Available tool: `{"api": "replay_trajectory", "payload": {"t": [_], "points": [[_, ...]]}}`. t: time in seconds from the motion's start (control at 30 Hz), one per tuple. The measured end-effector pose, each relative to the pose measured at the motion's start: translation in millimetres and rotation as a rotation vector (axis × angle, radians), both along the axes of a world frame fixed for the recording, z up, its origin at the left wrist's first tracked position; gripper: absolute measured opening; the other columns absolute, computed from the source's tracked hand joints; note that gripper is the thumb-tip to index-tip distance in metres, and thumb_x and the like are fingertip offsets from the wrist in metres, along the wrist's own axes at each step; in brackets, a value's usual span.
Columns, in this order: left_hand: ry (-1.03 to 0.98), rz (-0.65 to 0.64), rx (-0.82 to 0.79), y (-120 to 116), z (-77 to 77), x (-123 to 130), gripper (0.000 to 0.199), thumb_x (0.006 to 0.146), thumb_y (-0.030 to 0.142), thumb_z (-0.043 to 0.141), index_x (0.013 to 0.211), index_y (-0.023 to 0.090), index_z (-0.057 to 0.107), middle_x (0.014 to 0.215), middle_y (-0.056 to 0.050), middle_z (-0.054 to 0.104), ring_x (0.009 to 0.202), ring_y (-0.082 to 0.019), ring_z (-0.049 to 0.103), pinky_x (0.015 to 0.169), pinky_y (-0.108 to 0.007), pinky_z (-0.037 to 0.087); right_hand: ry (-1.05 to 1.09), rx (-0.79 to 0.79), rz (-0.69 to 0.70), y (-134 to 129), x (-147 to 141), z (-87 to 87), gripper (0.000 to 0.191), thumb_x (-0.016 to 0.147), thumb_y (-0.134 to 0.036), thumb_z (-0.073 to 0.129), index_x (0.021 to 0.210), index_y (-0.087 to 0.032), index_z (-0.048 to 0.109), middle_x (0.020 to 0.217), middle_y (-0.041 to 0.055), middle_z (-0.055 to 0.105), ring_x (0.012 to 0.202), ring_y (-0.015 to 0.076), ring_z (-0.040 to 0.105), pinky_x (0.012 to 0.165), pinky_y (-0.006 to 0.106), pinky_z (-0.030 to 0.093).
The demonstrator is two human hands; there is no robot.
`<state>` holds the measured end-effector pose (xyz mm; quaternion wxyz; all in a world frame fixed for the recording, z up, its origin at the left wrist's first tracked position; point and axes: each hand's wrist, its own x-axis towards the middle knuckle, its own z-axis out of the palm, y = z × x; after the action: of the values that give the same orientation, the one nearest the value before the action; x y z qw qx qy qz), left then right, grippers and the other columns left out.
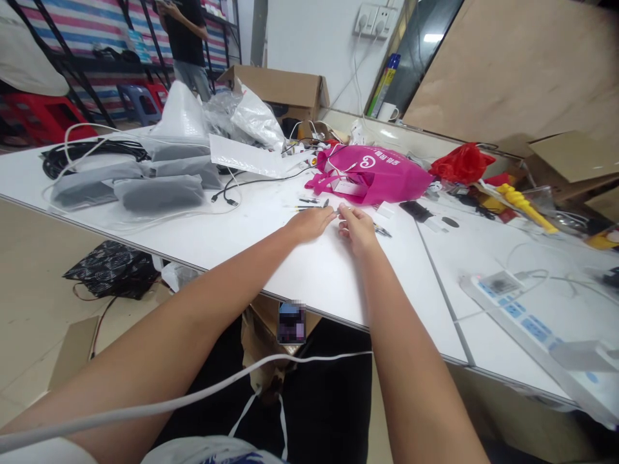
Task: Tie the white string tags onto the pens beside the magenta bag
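My left hand [312, 223] rests over the white table [309, 274], fingers closed and pointing to the right. Opposite it, my right hand [356, 227] has thumb and fingertips pinched together. The fingertips of both hands nearly meet around a small, thin greyish piece, too small to name. Just beyond the left hand lie thin pen-like sticks [309, 200], one with a dark tip. Another dark pen-like piece [382, 230] lies to the right of the right hand. A black cable with a USB plug [232, 202] lies left of the hands.
Behind my hands lies a pink bag [377, 173]. Grey wrapped packages [162, 192] are at the left, a power strip [525, 322] at the right. A white cable [193, 401] crosses above my lap. A person [186, 38] stands at the back.
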<state>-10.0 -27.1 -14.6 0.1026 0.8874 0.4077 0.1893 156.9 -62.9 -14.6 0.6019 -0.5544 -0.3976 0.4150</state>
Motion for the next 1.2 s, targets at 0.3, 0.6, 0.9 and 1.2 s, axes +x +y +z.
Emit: {"api": "replay_trajectory", "payload": {"t": [0.3,0.6,0.9,1.2], "points": [[-0.004,-0.002,0.006,-0.7,-0.7,-0.4,0.044,0.122,0.046,0.032,0.146,0.021,0.059,0.133,-0.017,0.083,0.120,-0.035,0.080,0.095,-0.043,0.057,0.016,-0.069,-0.035,-4.1,-3.0,5.7,0.051,0.089,-0.050,0.096,0.071,-0.023,0.057,0.061,-0.0062,0.057,0.051,0.0081,0.048,0.044,0.021,0.037],[-0.007,-0.012,-0.012,0.9,-1.5,-0.1,0.045,0.120,0.049,0.041,0.153,0.021,0.056,0.136,-0.017,0.082,0.120,-0.034,0.080,0.095,-0.042,0.056,-0.099,-0.135,-0.084,-7.4,-6.2,9.3,0.053,0.100,-0.043,0.087,0.066,-0.023,0.052,0.054,-0.0054,0.053,0.048,0.0087,0.046,0.043,0.021,0.038],[-0.047,-0.020,-0.016,1.8,-3.4,-1.4,0.048,0.119,0.051,0.046,0.153,0.020,0.058,0.133,-0.019,0.083,0.117,-0.034,0.080,0.093,-0.042,0.056,-0.079,-0.165,-0.039,-8.0,-6.3,12.3,0.049,0.105,-0.034,0.081,0.065,-0.021,0.056,0.056,-0.0056,0.053,0.048,0.0070,0.047,0.042,0.018,0.040],[0.036,0.009,-0.022,-0.5,0.6,0.7,0.048,0.122,0.046,0.035,0.148,0.019,0.065,0.131,-0.020,0.083,0.118,-0.035,0.080,0.093,-0.043,0.056,0.006,-0.102,0.027,-8.6,-5.8,11.5,0.040,0.106,-0.024,0.079,0.070,-0.020,0.063,0.061,-0.0047,0.060,0.053,0.0068,0.052,0.045,0.017,0.040]]}}
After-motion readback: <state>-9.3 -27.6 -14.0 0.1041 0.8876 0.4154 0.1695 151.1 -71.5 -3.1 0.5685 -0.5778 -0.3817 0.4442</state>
